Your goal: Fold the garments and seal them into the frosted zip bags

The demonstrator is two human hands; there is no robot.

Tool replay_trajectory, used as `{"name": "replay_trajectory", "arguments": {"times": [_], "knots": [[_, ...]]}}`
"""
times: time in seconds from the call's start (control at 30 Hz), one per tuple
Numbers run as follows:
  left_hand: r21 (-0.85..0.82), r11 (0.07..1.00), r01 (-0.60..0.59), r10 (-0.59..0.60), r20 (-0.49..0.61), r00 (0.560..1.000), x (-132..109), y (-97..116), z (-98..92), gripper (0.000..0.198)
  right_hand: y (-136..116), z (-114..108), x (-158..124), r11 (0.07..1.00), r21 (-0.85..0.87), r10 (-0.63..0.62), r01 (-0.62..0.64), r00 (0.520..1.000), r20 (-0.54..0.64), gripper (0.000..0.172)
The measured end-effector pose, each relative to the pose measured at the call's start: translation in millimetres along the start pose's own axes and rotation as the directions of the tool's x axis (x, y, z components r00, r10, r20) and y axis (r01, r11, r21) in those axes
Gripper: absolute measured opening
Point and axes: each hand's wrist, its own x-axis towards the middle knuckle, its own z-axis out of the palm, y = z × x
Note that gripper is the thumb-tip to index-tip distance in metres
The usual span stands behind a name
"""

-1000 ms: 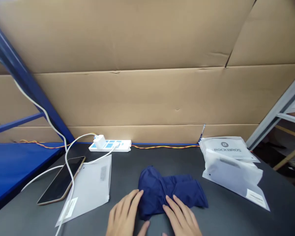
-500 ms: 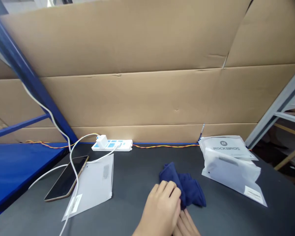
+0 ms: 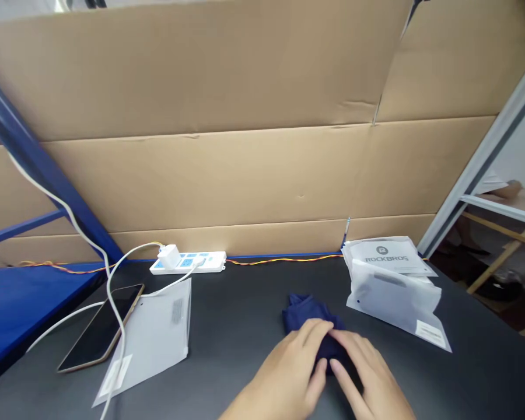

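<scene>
A bundle of navy fabric (image 3: 308, 310) lies on the dark grey tabletop (image 3: 240, 326), folded into a small wad with most of it hidden under my hands. My left hand (image 3: 289, 367) curls over its near left side. From the right, my right hand (image 3: 363, 370) presses its fingers onto the same wad, and the fingertips of both hands nearly meet on top.
Right of the hands stand white translucent ROCKBROS bags (image 3: 391, 286). To the left lie a flat translucent bag (image 3: 151, 344) and a smartphone (image 3: 100, 329) with a white cable. A white power strip (image 3: 188, 262) sits against the cardboard wall (image 3: 245, 181).
The navy fabric has gone from a looser, wider shape to a smaller, tighter wad. My right hand has come up from below onto it beside my left hand. The view has tilted slightly.
</scene>
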Motion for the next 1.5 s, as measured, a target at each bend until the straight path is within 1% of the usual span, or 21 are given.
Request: {"name": "replay_trajectory", "arguments": {"times": [0.07, 0.13, 0.23, 0.3, 0.33, 0.4, 0.47, 0.53, 0.6, 0.67, 0.73, 0.8, 0.87, 0.97, 1.03, 1.13, 1.23, 1.3, 1.33, 1.43, 1.5], "knots": [[0.006, 1.000, -0.022, 0.022, 0.014, 1.000, -11.3, -9.9, -20.1, 0.055, 0.7, -2.3, 15.3, 0.997, -0.074, -0.016, 0.027, 0.989, 0.145, 0.032], [0.106, 0.994, -0.022, 0.017, 0.050, 0.999, -30.3, -34.7, -48.2, 0.049, 3.9, -3.9, 27.4, 0.994, -0.109, 0.000, 0.029, 0.967, 0.255, 0.028], [0.295, 0.948, 0.118, -0.118, -0.020, 0.993, -72.3, -96.7, -97.9, 0.052, 12.6, -8.4, 39.8, 0.993, -0.111, 0.081, -0.048, 0.946, 0.315, 0.019], [0.390, 0.882, 0.262, -0.240, -0.105, 0.965, -102.1, -141.3, -128.0, 0.053, 19.3, -11.7, 47.7, 0.992, -0.104, 0.106, -0.075, 0.939, 0.328, 0.017], [0.423, 0.853, 0.304, -0.291, -0.098, 0.952, -114.8, -160.3, -140.3, 0.052, 22.4, -13.0, 52.4, 0.991, -0.100, 0.114, -0.085, 0.935, 0.336, 0.016], [0.457, 0.818, 0.351, -0.349, -0.092, 0.933, -132.4, -187.0, -157.4, 0.045, 27.8, -14.4, 64.2, 0.987, -0.098, 0.152, -0.124, 0.916, 0.371, 0.013], [0.439, 0.826, 0.353, -0.373, -0.043, 0.927, -137.4, -197.9, -164.6, 0.037, 32.5, -14.1, 79.2, 0.974, -0.120, 0.227, -0.194, 0.876, 0.427, 0.025], [0.411, 0.855, 0.317, -0.351, 0.009, 0.936, -130.7, -196.8, -163.9, 0.027, 36.1, -12.6, 96.3, 0.956, -0.148, 0.292, -0.251, 0.809, 0.511, 0.041], [0.396, 0.882, 0.257, -0.294, 0.036, 0.955, -115.5, -188.9, -157.1, 0.018, 38.0, -10.0, 113.9, 0.951, -0.147, 0.305, -0.273, 0.735, 0.605, 0.047], [0.369, 0.910, 0.191, -0.228, 0.059, 0.972, -95.3, -177.4, -144.7, 0.017, 37.8, -6.4, 130.2, 0.957, -0.114, 0.270, -0.267, 0.674, 0.687, 0.042], [0.327, 0.934, 0.145, -0.180, 0.078, 0.981, -72.8, -163.7, -127.2, 0.017, 36.0, -1.6, 143.9, 0.965, -0.062, 0.218, -0.256, 0.642, 0.736, 0.032], [0.294, 0.949, 0.111, -0.145, 0.098, 0.985, -50.7, -148.4, -107.8, 0.016, 34.0, 3.9, 153.4, 0.968, 0.000, 0.169, -0.251, 0.649, 0.741, 0.023], [0.258, 0.963, 0.073, -0.107, 0.121, 0.987, -32.1, -134.1, -92.0, 0.015, 33.6, 9.2, 157.9, 0.963, 0.063, 0.141, -0.262, 0.691, 0.709, 0.015], [0.178, 0.984, 0.030, -0.058, 0.154, 0.986, -18.3, -123.9, -85.7, 0.011, 38.6, 14.7, 155.7, 0.943, 0.141, 0.133, -0.301, 0.730, 0.670, 0.017], [0.141, 0.988, 0.059, -0.078, 0.133, 0.988, -20.7, -128.8, -93.0, 0.017, 44.8, 16.0, 151.2, 0.901, 0.217, 0.148, -0.377, 0.734, 0.663, 0.022], [0.143, 0.974, 0.174, -0.187, 0.083, 0.979, -33.1, -147.5, -107.2, 0.024, 53.5, 15.0, 146.0, 0.784, 0.370, 0.153, -0.498, 0.733, 0.663, 0.032], [0.176, 0.963, 0.202, -0.223, 0.111, 0.968, -39.3, -159.6, -110.6, 0.014, 57.6, 13.1, 145.8, 0.701, 0.436, 0.109, -0.565, 0.688, 0.717, 0.037], [0.210, 0.965, 0.160, -0.188, 0.121, 0.975, -36.9, -156.9, -105.7, 0.007, 57.9, 12.8, 147.0, 0.663, 0.446, 0.102, -0.601, 0.662, 0.742, 0.035], [0.232, 0.963, 0.134, -0.165, 0.120, 0.979, -34.6, -152.5, -101.9, 0.004, 57.4, 13.2, 147.3, 0.646, 0.455, 0.108, -0.613, 0.663, 0.741, 0.034], [0.259, 0.964, 0.057, -0.099, 0.153, 0.983, -28.1, -133.3, -88.6, 0.011, 52.3, 17.8, 146.3, 0.578, 0.512, 0.181, -0.635, 0.712, 0.679, 0.044], [0.236, 0.972, -0.007, -0.036, 0.178, 0.983, -25.8, -120.4, -80.0, 0.015, 45.2, 23.3, 143.8, 0.503, 0.566, 0.254, -0.654, 0.737, 0.626, 0.050]]}}
